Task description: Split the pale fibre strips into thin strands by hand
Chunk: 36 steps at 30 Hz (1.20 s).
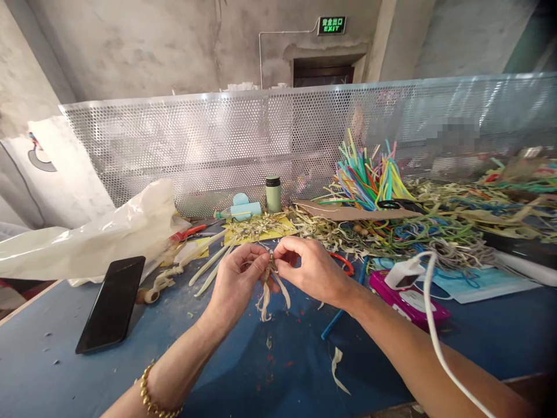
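Note:
Both my hands meet over the middle of the blue table (195, 371). My left hand (239, 276) pinches a small bunch of pale dried strips (264, 299), thumb against forefinger. From the other side my right hand (304, 264) closes its fingertips on the top of the same bunch. Loose strip ends hang down below the fingers. What exactly lies between the fingertips is mostly hidden. Behind the hands, short greenish strip pieces (261, 227) lie heaped on yellow paper. Two long pale strips (209, 273) rest by my left hand.
A black phone (112, 305) lies left, near a white plastic bag (100, 232). To the right are a magenta device (409, 302) with a white charger (404, 273) and cable. Colourful pipe-like stems (369, 174), tangled strips (435, 232) and a green jar (273, 194) stand before a perforated metal screen (195, 151).

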Each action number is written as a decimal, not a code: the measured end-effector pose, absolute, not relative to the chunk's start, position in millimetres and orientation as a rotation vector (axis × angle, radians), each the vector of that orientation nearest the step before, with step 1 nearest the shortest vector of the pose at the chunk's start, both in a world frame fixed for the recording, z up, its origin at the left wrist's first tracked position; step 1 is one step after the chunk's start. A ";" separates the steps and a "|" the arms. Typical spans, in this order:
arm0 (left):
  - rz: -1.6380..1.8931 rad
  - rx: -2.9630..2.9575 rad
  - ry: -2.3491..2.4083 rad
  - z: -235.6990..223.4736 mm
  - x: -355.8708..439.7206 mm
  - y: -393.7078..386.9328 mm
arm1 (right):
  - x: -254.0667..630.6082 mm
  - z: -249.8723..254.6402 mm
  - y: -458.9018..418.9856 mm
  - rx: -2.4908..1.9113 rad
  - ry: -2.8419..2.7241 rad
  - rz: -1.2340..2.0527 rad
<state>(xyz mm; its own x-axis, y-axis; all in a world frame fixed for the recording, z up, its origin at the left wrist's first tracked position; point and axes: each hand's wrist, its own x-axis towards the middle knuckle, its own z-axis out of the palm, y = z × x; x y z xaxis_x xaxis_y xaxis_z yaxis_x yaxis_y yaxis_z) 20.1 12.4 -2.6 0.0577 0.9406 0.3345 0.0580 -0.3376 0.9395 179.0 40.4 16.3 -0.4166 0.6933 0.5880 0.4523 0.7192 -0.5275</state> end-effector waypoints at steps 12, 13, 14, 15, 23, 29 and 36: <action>1.501 1.562 1.092 -5.8 15.3 11.0 | 184.7 17.2 39.2 -0.843 -2.059 0.238; 1.512 1.565 1.099 -5.8 14.8 11.1 | 185.2 17.5 39.3 -0.849 -2.057 0.244; 1.523 1.568 1.104 -5.8 14.4 11.2 | 185.6 17.7 39.5 -0.850 -2.054 0.245; 1.534 1.569 1.105 -5.7 14.1 11.3 | 186.0 17.8 39.7 -0.848 -2.052 0.243; 1.625 1.543 1.170 -5.3 15.6 11.6 | 186.9 14.7 42.8 -0.808 -2.052 0.180; 1.654 1.563 1.176 -5.0 17.5 11.7 | 187.4 16.4 43.2 -0.819 -2.061 0.192; 1.727 1.654 1.309 -6.1 12.9 13.6 | 187.8 15.6 42.7 -0.858 -2.042 0.164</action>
